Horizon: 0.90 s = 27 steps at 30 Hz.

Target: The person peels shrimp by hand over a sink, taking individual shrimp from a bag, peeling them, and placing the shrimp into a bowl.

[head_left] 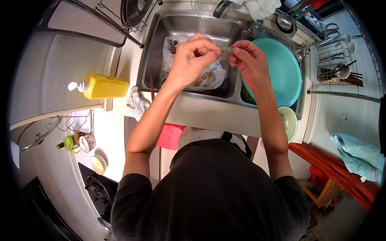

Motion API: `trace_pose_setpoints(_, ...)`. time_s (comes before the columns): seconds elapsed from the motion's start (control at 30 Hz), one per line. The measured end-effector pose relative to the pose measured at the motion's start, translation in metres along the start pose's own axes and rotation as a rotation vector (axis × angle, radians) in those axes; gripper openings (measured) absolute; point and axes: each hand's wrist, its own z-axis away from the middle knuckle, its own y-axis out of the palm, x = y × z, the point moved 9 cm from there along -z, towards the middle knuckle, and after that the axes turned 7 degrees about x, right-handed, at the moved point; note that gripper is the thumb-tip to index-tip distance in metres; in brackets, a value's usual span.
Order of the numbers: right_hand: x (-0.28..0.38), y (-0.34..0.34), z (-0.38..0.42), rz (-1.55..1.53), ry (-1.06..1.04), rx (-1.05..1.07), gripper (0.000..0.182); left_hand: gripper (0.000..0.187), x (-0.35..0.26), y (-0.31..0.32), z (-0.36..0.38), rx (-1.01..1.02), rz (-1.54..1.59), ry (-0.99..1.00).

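Both hands are raised over the steel sink (161, 24), close together. Between their fingertips is a small, pale, translucent piece that looks like a shrimp (226, 52). My left hand (192, 60) pinches it from the left between thumb and fingers. From the right, my right hand (251, 62) pinches the same piece. Below them, a clear plastic bag (219, 78) lies open in the sink basin, with brownish-grey pieces (207, 79) inside. My left hand and wrist hide part of the bag.
A turquoise basin (281, 68) fills the right sink bowl. At the counter's front right is a pale green bowl (291, 122) with something greyish inside. Reddish chopsticks (152, 84), a crumpled cloth (138, 103) and a yellow pump bottle (106, 86) are on the left. The faucet (221, 9) stands behind.
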Motion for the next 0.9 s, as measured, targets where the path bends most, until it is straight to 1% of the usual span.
trace_pose_setpoints(0.1, 0.001, -0.001, 0.001, 0.032, -0.008, -0.015, 0.01, 0.005, 0.004, 0.0, -0.002, 0.001, 0.037, -0.009)
trace_pose_setpoints(0.17, 0.001, -0.001, 0.001, 0.037, -0.007, -0.02, 0.01, 0.007, 0.018, 0.001, -0.001, -0.007, 0.131, -0.138)
trace_pose_setpoints(0.37, 0.002, 0.0, 0.002, 0.053, 0.001, -0.014, 0.011, 0.008, 0.017, 0.011, -0.003, 0.08, 0.103, -0.141)
trace_pose_setpoints(0.5, 0.003, 0.001, 0.002, 0.083, -0.011, -0.005, 0.01, 0.009, 0.016, 0.007, -0.004, 0.043, 0.077, -0.151)
trace_pose_setpoints(0.57, 0.003, 0.0, 0.003, 0.11, -0.012, -0.009, 0.009, 0.005, 0.012, 0.005, -0.004, 0.059, 0.175, -0.112)
trace_pose_setpoints(0.6, 0.003, 0.0, 0.003, 0.136, -0.012, -0.011, 0.008, 0.005, 0.013, 0.005, -0.004, 0.059, 0.175, -0.111)
trace_pose_setpoints(0.67, 0.003, 0.0, 0.003, 0.181, -0.018, -0.014, 0.008, 0.003, 0.016, 0.004, -0.005, 0.043, 0.307, -0.07)
trace_pose_setpoints(0.77, 0.005, 0.004, 0.003, 0.242, -0.03, -0.029, 0.009, 0.005, 0.011, 0.005, -0.007, 0.061, 0.333, -0.026)
trace_pose_setpoints(0.9, 0.005, 0.006, 0.003, 0.272, -0.049, -0.049, 0.009, 0.007, 0.017, 0.008, -0.007, 0.075, 0.387, -0.104)
